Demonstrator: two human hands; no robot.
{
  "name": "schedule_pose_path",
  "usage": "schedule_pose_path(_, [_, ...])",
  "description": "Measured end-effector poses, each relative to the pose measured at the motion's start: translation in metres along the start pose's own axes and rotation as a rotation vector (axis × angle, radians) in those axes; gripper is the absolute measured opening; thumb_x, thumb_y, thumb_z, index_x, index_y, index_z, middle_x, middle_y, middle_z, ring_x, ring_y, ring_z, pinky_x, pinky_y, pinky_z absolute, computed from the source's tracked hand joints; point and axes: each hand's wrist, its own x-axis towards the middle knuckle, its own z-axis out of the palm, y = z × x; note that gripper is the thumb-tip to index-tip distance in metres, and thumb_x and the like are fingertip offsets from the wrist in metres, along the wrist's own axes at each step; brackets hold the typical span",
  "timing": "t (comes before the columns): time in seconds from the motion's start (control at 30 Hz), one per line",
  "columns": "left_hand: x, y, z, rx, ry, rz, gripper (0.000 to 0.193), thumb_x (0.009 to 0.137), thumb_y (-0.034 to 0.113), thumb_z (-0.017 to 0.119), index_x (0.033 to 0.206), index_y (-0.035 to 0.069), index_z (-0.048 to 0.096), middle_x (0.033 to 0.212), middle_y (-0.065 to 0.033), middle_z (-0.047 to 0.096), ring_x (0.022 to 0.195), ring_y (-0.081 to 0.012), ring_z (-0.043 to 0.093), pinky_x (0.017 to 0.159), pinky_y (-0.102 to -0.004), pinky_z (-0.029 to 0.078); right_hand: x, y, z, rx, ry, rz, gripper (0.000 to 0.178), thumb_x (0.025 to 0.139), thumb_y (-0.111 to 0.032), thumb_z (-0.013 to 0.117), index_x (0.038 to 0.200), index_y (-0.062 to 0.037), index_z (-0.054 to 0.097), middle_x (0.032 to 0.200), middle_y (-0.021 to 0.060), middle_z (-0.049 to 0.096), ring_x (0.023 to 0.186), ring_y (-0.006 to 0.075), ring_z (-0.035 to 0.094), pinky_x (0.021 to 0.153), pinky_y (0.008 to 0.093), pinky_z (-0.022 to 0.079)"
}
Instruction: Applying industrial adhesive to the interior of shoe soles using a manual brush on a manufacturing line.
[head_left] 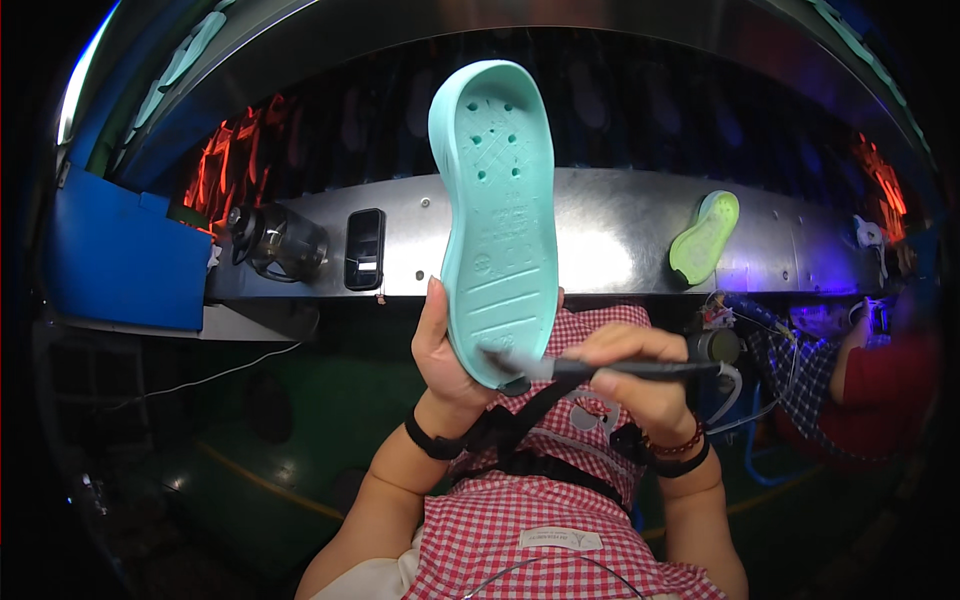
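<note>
A large mint-green shoe sole [505, 225] stands out in front of me, its hollow inner face with several small holes and ridges turned toward me. My left hand [445, 350] grips its lower end, thumb along the left edge and fingers behind it. In my right hand [640, 375] is a dark-handled brush [570, 368], held level with a tube running from the handle's right end. The blurred bristles lie over the sole's lower end; whether they touch it I cannot tell. Dark straps circle both my wrists.
Beyond the sole runs a metal ledge [620, 230] carrying a yellow-green sole [706, 238], a black phone [365, 248] and a clear jug [280, 245]. Behind it is a dark recess with glowing orange ends. A blue box [125, 255] is at left. Another person [860, 390] sits at right.
</note>
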Motion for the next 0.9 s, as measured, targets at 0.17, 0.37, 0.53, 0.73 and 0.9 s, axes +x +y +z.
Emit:
schedule_pose_path(0.17, [0.007, 0.002, -0.007, 0.047, 0.005, 0.0, 0.066, 0.09, 0.05, 0.029, 0.133, 0.0, 0.03, 0.125, -0.0223, 0.045, 0.108, -0.0383, 0.05, 0.094, -0.0496, 0.04, 0.016, -0.004, -0.006, -0.274, -0.201, -0.152, 0.021, 0.072, 0.004, 0.065, 0.093, 0.0027, 0.064, 0.093, 0.0151, 0.064, 0.084, 0.0178, 0.063, 0.073, 0.0258, 0.05])
schedule_pose_path(0.37, [0.008, 0.012, -0.012, 0.17, 0.032, 0.001, 0.059, 0.089, 0.038, 0.044, 0.133, 0.002, 0.028, 0.124, -0.0186, 0.044, 0.109, -0.0283, 0.051, 0.093, -0.0408, 0.043, 0.027, -0.014, -0.018, -0.456, -0.185, -0.147, 0.023, 0.069, 0.003, 0.068, 0.091, -0.0003, 0.066, 0.089, 0.0143, 0.066, 0.082, 0.0201, 0.064, 0.073, 0.0274, 0.05])
schedule_pose_path(0.53, [0.012, 0.018, -0.011, 0.146, 0.023, -0.01, 0.056, 0.09, 0.036, 0.042, 0.131, 0.0, 0.032, 0.122, -0.019, 0.048, 0.107, -0.0288, 0.053, 0.091, -0.0399, 0.045, 0.023, -0.008, -0.014, -0.435, -0.148, -0.144, 0.02, 0.067, 0.001, 0.069, 0.087, -0.0006, 0.066, 0.087, 0.0111, 0.067, 0.077, 0.0188, 0.064, 0.068, 0.0278, 0.05])
schedule_pose_path(0.73, [0.016, 0.028, -0.016, -0.026, 0.037, -0.255, 0.046, 0.092, 0.029, 0.038, 0.125, -0.004, 0.04, 0.114, -0.0199, 0.055, 0.101, -0.0285, 0.058, 0.087, -0.0396, 0.048, 0.012, -0.023, -0.012, -0.35, -0.454, -0.13, 0.02, 0.065, 0.0, 0.071, 0.085, 0.0014, 0.067, 0.088, 0.0162, 0.067, 0.077, 0.0237, 0.066, 0.069, 0.0303, 0.052])
schedule_pose_path(0.9, [0.024, 0.027, 0.0, 0.345, -0.033, -0.608, 0.047, 0.089, 0.026, 0.048, 0.124, -0.007, 0.043, 0.11, -0.0177, 0.056, 0.093, -0.0201, 0.06, 0.082, -0.0301, 0.05, 0.025, -0.03, -0.029, -0.536, -0.545, -0.035, 0.02, 0.071, -0.001, 0.067, 0.091, 0.0017, 0.065, 0.093, 0.0173, 0.065, 0.086, 0.026, 0.065, 0.076, 0.0305, 0.052])
